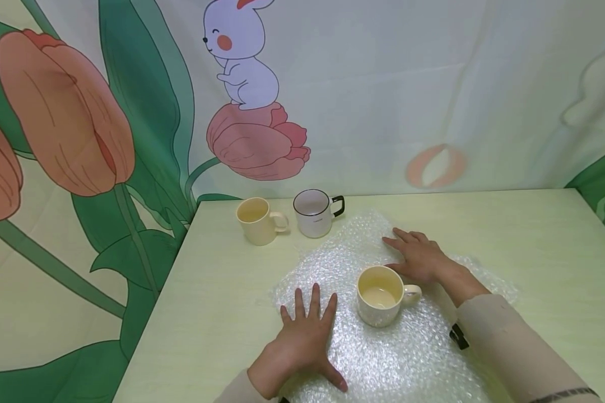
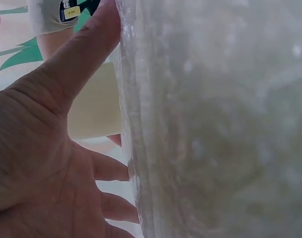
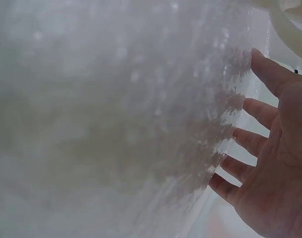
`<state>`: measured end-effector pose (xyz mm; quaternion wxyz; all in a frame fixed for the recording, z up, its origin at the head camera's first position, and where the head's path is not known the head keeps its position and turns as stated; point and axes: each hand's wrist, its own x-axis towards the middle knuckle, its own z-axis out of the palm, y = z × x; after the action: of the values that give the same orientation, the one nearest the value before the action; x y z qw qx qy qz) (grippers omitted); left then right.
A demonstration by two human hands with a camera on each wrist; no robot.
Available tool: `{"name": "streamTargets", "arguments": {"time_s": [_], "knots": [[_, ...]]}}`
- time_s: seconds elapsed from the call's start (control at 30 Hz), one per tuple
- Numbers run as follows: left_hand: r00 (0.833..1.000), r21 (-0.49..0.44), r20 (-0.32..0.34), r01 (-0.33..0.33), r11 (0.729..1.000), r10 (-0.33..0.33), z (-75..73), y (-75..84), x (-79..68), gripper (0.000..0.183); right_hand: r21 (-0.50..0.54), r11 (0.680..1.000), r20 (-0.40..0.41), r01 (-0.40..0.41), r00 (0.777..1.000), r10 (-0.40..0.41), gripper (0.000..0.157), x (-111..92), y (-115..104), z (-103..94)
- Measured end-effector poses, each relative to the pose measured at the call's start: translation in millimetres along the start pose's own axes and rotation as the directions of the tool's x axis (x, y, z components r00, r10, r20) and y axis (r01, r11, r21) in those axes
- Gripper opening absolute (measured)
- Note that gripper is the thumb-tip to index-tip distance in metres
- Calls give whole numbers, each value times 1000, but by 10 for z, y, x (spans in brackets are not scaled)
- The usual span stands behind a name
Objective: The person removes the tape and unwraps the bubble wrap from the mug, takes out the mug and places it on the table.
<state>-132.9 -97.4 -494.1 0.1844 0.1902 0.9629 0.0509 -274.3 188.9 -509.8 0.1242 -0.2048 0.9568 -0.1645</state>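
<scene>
A sheet of bubble wrap [image 1: 383,358] lies spread over the table, with a pale yellow mug [image 1: 380,296] upright on it, its handle pointing right. My left hand [image 1: 305,341] rests on the left part of the sheet, fingers spread and straight. Beyond the mug's handle, my right hand [image 1: 418,257] lies on the sheet with its fingers extended to the left. In the left wrist view, the left fingertips meet the bubble wrap [image 2: 215,119], and part of the mug [image 2: 95,104] shows behind the thumb. The right fingertips touch the bubble wrap [image 3: 116,114] in the right wrist view.
At the back of the table [image 1: 196,313] stand another yellow mug [image 1: 260,223] and a white mug [image 1: 313,215] with a black rim and handle. Behind them hangs a printed cloth [image 1: 373,101] with flowers and a rabbit.
</scene>
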Motion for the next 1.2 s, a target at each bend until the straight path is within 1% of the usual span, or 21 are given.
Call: {"name": "streamTargets", "arguments": {"time_s": [0.23, 0.33, 0.43, 0.53, 0.67, 0.77, 0.83, 0.9, 1.03, 1.1, 1.2], "knots": [[1000, -17, 22, 14, 1000, -14, -45, -13, 38, 157, 12, 1000, -11, 14, 1000, -14, 71, -30, 10, -7], [999, -55, 28, 35, 998, -33, -79, -24, 79, 153, 34, 999, -21, 28, 999, -27, 70, -49, 36, 0], [998, -95, 18, 54, 994, -53, -124, -25, 120, 149, 69, 997, -31, 37, 999, -35, 68, -74, 67, 7], [997, -127, -11, 70, 989, -72, -170, -12, 149, 145, 108, 993, -41, 38, 999, -34, 67, -109, 78, 4], [993, -145, -76, 76, 986, -88, -230, 24, 173, 140, 144, 988, -75, 59, 996, -49, 67, -171, 71, -17], [989, -151, -131, 48, 987, -68, -268, 45, 203, 137, 178, 981, -96, 72, 994, -56, 68, -233, 69, -36], [986, -181, -157, 19, 983, -48, -287, 51, 240, 135, 201, 977, -101, 77, 993, -58, 68, -284, 61, -52], [984, -244, -175, -20, 969, -24, -309, 56, 292, 133, 225, 971, -105, 84, 993, -61, 68, -336, 56, -68], [982, -383, -189, -88, 919, 15, -332, 76, 407, 134, 271, 958, -121, 98, 990, -67, 65, -435, 27, -97], [980, -422, -195, -114, 899, 33, -338, 89, 454, 134, 299, 950, -121, 89, 991, -55, 65, -485, 6, -103], [979, -451, -196, -133, 882, 48, -341, 104, 509, 134, 347, 935, -108, 66, 994, -30, 65, -563, -32, -106]]}}
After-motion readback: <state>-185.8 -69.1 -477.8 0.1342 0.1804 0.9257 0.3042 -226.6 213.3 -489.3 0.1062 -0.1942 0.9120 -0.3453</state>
